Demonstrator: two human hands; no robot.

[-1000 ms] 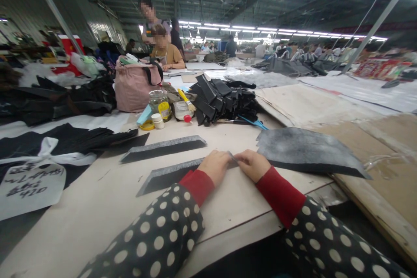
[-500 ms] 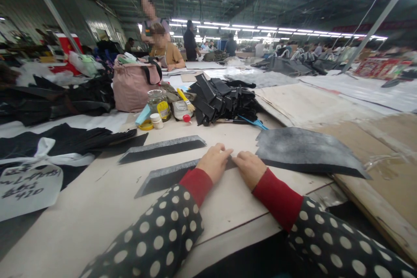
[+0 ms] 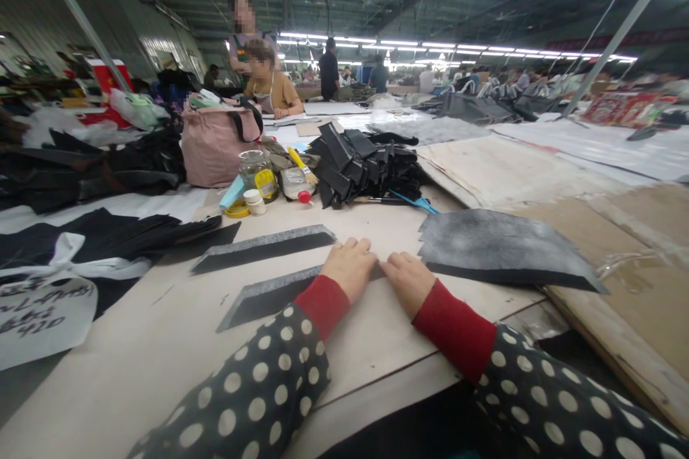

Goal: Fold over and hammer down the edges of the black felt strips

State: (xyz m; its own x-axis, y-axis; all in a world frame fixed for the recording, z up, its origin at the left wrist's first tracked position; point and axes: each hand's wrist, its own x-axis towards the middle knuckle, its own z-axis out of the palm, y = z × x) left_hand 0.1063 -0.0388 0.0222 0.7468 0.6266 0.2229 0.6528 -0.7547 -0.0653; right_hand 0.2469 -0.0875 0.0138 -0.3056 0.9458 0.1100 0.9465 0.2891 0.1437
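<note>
My left hand and my right hand lie side by side, fingers flat and pressed down on the right end of a long grey-black strip on the worktable. A second strip like it lies just beyond. Right of my right hand sits a stack of dark grey curved pieces. Both sleeves are black with white dots and have red cuffs.
Behind are a heap of black pieces, blue scissors, a glass jar, a brush, a small white pot and a pink bag. Black material with a written white tag lies left. People work farther back.
My hands went from pinching the strip's end to lying flat on it, fingers stretched forward. The view shifted slightly; a person in the background walked to the right.
</note>
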